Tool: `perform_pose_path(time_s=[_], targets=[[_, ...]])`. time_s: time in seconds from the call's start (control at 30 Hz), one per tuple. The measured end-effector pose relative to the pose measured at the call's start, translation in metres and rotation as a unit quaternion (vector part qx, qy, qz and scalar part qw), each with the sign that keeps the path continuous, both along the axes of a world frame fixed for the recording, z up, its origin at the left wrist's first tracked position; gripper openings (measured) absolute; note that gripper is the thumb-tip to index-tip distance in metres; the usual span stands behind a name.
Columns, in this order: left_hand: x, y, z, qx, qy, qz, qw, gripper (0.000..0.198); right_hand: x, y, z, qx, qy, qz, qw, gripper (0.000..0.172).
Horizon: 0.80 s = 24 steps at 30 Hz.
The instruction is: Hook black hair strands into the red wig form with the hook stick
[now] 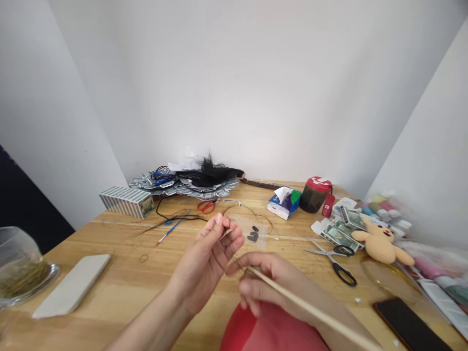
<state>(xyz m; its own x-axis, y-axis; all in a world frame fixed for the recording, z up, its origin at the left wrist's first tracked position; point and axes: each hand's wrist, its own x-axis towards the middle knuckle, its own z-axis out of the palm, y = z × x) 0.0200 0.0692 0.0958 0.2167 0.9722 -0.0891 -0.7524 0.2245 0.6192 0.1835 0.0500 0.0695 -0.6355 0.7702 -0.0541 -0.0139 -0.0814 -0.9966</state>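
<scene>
My right hand (270,278) is closed round a long pale wooden stick (303,307), which slants back toward the lower right. Thin strands at its tip lie between my two hands, too fine to make out. Just left of it, my left hand (212,253) is raised with thumb and forefinger pinched together; what they hold is too small to name. Behind my hands, several small dark oval pieces (253,237) lie on a clear plastic bag (261,238). A thin dark strand (239,205) curves across the table beyond my fingertips.
Scissors (334,256), a plush toy (382,241) and a phone (409,324) lie to the right. A tissue pack (283,204) and red-lidded container (316,195) stand behind. On the left are a white slab (73,285), a glass (18,263) and a paintbrush (173,227).
</scene>
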Motion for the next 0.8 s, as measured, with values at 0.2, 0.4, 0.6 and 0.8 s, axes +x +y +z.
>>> perform_pose_path(time_s=[0.2, 0.4, 0.6, 0.8], targets=[[-0.029, 0.025, 0.01, -0.001, 0.005, 0.043, 0.999, 0.046, 0.039, 0.012, 0.016, 0.078, -0.051, -0.15, 0.984, 0.034], [-0.048, 0.051, -0.003, 0.005, 0.071, 0.081, 0.994, 0.032, 0.068, 0.019, 0.023, 0.169, -0.152, -0.303, 0.926, 0.036], [-0.068, 0.072, -0.017, 0.048, 0.146, 0.172, 0.973, 0.019, 0.087, 0.028, 0.02, 0.253, -0.267, -0.386, 0.846, 0.037], [-0.041, 0.056, -0.021, 0.09, 0.218, 0.103, 0.966, 0.019, 0.054, 0.017, 0.025, 0.395, -0.288, -0.275, 0.828, 0.02]])
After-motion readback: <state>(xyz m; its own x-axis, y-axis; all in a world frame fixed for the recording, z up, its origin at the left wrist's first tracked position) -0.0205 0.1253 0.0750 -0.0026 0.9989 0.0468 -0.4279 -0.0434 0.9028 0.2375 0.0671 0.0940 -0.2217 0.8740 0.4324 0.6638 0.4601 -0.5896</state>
